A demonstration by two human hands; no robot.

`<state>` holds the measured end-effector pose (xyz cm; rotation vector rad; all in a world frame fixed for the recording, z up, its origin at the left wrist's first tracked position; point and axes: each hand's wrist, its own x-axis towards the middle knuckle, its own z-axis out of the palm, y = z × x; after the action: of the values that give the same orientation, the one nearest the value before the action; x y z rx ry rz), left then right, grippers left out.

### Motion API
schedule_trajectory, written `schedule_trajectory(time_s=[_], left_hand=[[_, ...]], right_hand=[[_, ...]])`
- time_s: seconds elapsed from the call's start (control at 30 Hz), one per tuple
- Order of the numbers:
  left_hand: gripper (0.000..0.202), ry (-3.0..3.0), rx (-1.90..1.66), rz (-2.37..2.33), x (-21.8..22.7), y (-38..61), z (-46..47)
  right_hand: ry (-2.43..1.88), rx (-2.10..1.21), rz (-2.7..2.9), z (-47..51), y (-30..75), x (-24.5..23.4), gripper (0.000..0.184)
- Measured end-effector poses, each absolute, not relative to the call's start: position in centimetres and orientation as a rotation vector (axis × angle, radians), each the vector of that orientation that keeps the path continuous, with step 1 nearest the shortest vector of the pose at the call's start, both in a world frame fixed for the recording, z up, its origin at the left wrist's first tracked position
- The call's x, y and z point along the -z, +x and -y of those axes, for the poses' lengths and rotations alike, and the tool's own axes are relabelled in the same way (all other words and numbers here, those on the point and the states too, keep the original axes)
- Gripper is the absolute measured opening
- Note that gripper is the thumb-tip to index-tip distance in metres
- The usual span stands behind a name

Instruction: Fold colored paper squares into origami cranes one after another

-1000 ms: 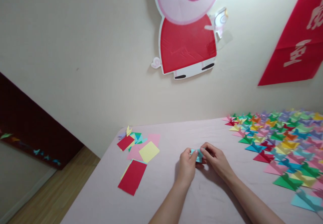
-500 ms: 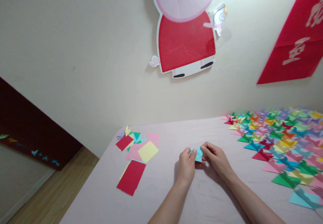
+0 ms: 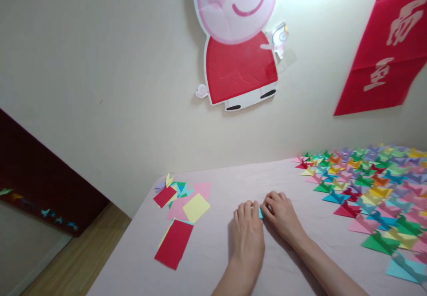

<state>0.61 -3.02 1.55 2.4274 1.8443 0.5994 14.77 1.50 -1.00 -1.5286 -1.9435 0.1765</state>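
A small piece of light blue folded paper lies between my two hands at the middle of the table, mostly hidden by the fingers. My left hand is palm down over its left side, fingers bent and close together. My right hand has curled fingers, with the thumb and fingertips at the paper's right edge. Only a narrow blue strip shows in the gap between the hands, so its folded shape cannot be made out.
Rows of colourful folded paper figures cover the table's right side. On the left lie a red paper sheet, a yellow sheet, a smaller red piece and a pink sheet. Behind the pale table stands a wall with a cartoon cutout.
My left hand has turned palm down over the light blue paper, which was held up in view before. Both hands now rest lower on the table. The camera view has tilted slightly upward.
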Motion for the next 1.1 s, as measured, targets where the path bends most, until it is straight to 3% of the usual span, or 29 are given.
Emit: schedule_trajectory(time_s=[0.2, 0.57, 0.83, 1.1], left_hand=[[0.054, 2.62, -0.266, -1.788, 0.0, 0.8, 4.3], [0.064, 2.571, -0.337, -1.752, 0.9, 0.0, 5.0], [0.063, 2.545, -0.319, -1.747, 0.5, -0.1, 5.1], [0.064, 2.527, -0.323, -1.748, 0.3, -0.3, 5.2]], right_hand=[[-1.579, -0.121, 1.961, -1.3, 14.6, 1.1, 0.014], [-1.68, -0.035, 1.917, -1.2, 14.5, 1.3, 0.005], [-1.637, -0.077, 1.877, -1.4, 14.9, 1.6, 0.018], [-1.61, -0.09, 1.858, -1.5, 15.0, 1.8, 0.018]])
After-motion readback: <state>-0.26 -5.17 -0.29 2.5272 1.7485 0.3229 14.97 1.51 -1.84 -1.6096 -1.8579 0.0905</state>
